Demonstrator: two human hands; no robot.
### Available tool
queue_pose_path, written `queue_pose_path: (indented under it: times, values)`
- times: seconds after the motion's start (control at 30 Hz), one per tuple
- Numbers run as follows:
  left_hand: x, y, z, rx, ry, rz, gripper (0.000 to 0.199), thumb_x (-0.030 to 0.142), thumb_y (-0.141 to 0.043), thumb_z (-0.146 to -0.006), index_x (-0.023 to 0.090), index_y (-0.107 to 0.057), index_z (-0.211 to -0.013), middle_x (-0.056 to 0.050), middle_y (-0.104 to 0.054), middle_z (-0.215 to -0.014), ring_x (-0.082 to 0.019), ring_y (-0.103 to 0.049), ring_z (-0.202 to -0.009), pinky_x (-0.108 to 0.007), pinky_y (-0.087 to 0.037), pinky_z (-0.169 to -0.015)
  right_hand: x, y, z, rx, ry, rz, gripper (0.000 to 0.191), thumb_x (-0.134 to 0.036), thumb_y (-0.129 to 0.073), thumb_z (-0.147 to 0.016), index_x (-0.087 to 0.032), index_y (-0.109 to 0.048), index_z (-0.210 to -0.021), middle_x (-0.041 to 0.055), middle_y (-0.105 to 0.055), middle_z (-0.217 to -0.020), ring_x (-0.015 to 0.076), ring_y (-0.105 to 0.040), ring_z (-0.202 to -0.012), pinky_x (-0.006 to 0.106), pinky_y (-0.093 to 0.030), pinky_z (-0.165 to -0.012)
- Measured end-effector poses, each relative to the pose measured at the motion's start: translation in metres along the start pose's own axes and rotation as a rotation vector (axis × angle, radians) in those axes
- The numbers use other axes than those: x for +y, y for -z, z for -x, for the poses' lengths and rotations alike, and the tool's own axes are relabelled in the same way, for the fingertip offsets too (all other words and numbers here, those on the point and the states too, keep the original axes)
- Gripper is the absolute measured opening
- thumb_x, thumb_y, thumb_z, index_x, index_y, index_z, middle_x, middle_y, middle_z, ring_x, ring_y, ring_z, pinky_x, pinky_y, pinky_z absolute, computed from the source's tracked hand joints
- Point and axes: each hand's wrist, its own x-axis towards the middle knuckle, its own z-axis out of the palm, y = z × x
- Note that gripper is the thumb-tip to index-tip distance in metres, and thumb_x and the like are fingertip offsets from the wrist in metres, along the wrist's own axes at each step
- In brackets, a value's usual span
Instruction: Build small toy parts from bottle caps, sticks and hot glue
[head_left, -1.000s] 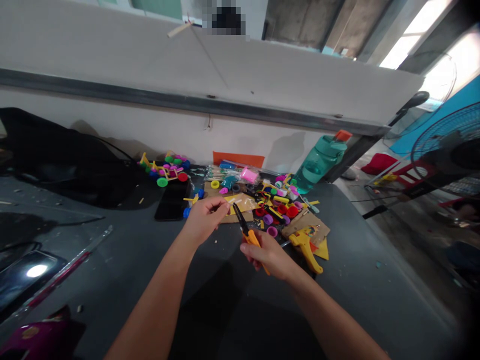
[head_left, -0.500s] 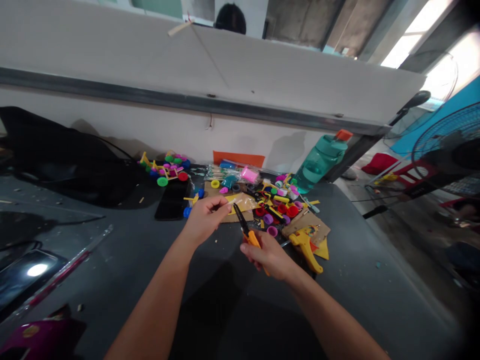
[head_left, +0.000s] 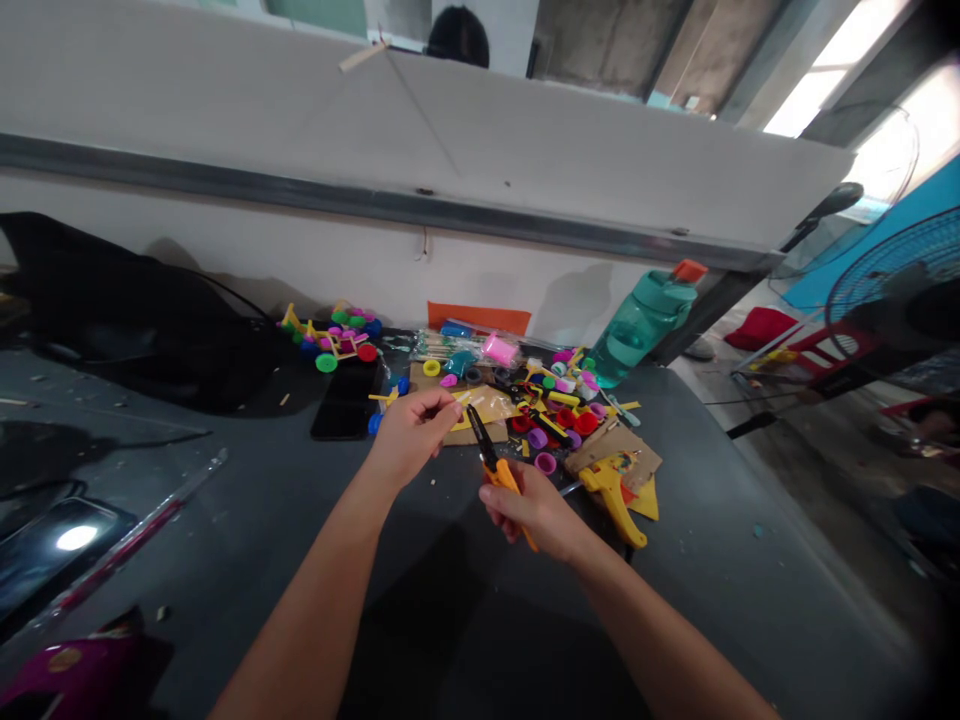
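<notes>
My left hand (head_left: 412, 435) is closed in a pinch, thumb against forefinger, on a thin pale stick (head_left: 464, 399). Only a short end of it shows past the fingertips. Wrapped around the orange handles of a pair of pliers (head_left: 487, 445) are the fingers of my right hand (head_left: 536, 510). The black jaws point up and left, with their tip close to the stick; I cannot tell whether they touch it. Behind both hands lie a yellow sheet (head_left: 491, 403) and a piece of cardboard (head_left: 491, 434).
Coloured caps and small parts (head_left: 546, 462) crowd the table behind my right hand. A yellow glue gun (head_left: 619, 505) lies right of it. Farther back stands a teal bottle (head_left: 637, 320). A black phone (head_left: 341, 405) and small wheeled toys (head_left: 345, 340) are left of centre.
Both hands stay in nearly the same place. Less of the pale stick shows beside the pliers' tip, and the jaws look closer together.
</notes>
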Motion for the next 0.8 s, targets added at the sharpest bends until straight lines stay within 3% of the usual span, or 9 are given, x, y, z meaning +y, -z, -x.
queue_pose_path:
  times: [0.43, 0.8]
  values:
    - [-0.0049, 0.0016, -0.0002, -0.06, -0.049, -0.072, 0.019, 0.031, -0.054, -0.078, 0.017, -0.053, -0.066, 0.005, -0.042, -0.051, -0.004, -0.038, -0.039, -0.017, -0.029, -0.037, -0.0024, -0.0007, 0.0012, -0.001, -0.016, 0.023, 0.023, -0.04, -0.054, -0.075, -0.018, -0.046, -0.075, -0.0064, -0.046, -0.054, 0.005, -0.04, -0.038, 0.018, -0.035, -0.036]
    - [-0.0043, 0.0001, 0.0009, -0.027, -0.019, -0.086, 0.023, 0.034, -0.053, -0.079, 0.017, -0.051, -0.063, 0.007, -0.037, -0.047, -0.004, -0.036, -0.037, -0.018, -0.026, -0.037, -0.0024, -0.0034, 0.0011, -0.011, -0.008, -0.081, 0.029, -0.045, -0.055, -0.073, -0.018, -0.045, -0.074, -0.0062, -0.046, -0.053, 0.0056, -0.04, -0.038, 0.018, -0.035, -0.035]
